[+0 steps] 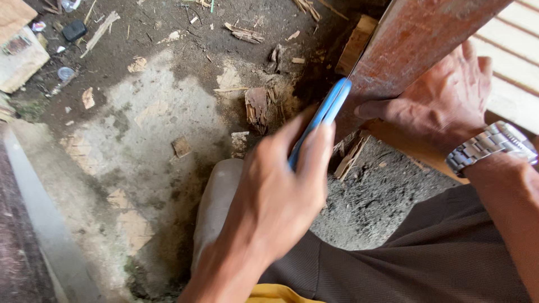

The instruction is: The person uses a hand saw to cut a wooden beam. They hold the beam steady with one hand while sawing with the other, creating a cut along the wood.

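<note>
My left hand (275, 196) reaches up from the bottom middle and grips a blue pen-like tool (328, 109). Its tip rests against the lower edge of a reddish-brown wooden plank (415, 39) that slants across the upper right. Further right, my right hand (443, 104), with a metal watch (494, 146) on the wrist, lies flat on the plank with fingers spread and the thumb along the plank's edge. Dark trousers (426, 252) fill the lower right.
The dirt and concrete floor (146, 129) is littered with wood chips and splinters (255, 104). A pale slatted surface (516, 50) lies at the far right. A wood block (19, 56) and small litter sit at the upper left. A grey beam (39, 219) runs along the left edge.
</note>
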